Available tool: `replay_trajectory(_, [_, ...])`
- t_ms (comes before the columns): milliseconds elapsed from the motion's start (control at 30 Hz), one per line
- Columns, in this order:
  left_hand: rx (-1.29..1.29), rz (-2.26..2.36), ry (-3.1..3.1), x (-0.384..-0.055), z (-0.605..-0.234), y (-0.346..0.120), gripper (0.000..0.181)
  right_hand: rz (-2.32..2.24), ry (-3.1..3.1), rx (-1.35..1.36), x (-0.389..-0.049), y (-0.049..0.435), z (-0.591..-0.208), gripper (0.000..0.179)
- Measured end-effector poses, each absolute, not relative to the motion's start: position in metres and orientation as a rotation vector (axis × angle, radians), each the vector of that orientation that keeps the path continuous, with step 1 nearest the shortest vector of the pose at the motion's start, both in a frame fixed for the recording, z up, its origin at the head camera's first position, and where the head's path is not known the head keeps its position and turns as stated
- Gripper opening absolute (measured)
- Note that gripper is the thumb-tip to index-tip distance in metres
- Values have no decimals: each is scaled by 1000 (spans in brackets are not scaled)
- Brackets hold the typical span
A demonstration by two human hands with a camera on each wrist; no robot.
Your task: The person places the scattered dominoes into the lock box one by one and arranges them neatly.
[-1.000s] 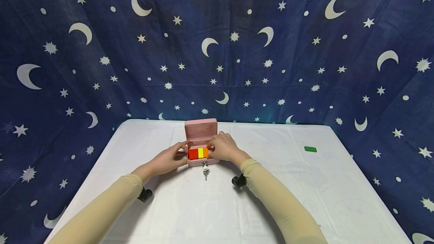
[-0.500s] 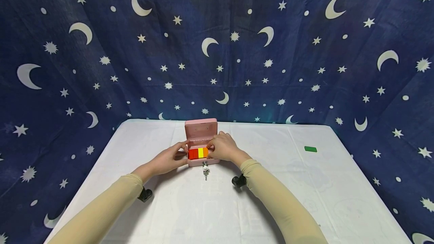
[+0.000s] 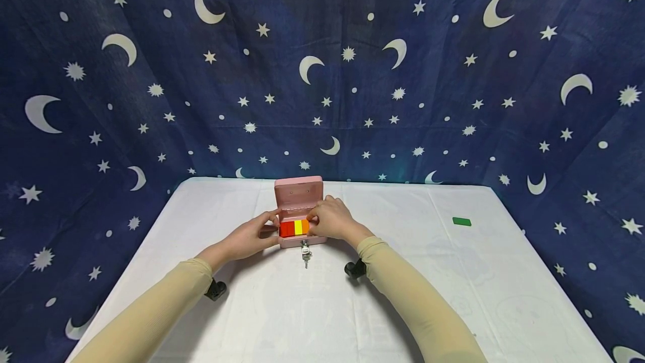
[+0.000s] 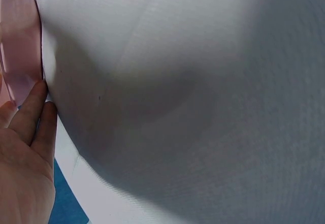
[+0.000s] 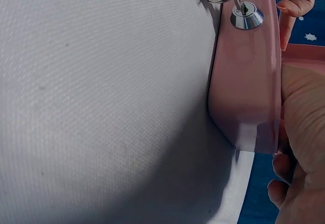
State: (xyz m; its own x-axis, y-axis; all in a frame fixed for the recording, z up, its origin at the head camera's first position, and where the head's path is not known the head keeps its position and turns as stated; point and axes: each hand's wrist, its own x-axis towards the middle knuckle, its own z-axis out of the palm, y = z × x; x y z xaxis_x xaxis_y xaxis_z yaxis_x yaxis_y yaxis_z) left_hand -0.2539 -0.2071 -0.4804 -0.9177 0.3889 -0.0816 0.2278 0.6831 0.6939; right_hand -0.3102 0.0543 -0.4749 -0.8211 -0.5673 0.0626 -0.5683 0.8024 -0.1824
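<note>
A pink metal cash box (image 3: 299,190) stands at the table's middle with its lid raised. Inside it lies a row of coloured blocks: red blocks (image 3: 287,229), a yellow block (image 3: 298,227) and an orange block (image 3: 305,227). My left hand (image 3: 252,234) holds the box's left side, thumb at the front corner, index finger further back. My right hand (image 3: 333,219) reaches over the right side, thumb and index finger pinching the orange block at the row's end; its other fingers are partly hidden. In the right wrist view, a key stands in the front lock (image 5: 247,16).
On the right of the white-covered table (image 3: 403,273) lies a flat green block (image 3: 461,222). A key ring (image 3: 305,256) hangs from the box's lock. Dark blue cloth (image 3: 347,99) with moons and stars surrounds the table's back and sides.
</note>
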Motion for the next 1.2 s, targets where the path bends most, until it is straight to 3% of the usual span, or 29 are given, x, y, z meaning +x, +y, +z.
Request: replay_trajectory(1200, [561, 1080, 2678, -252, -478, -208, 40, 632, -2833, 987, -296, 91, -435, 44])
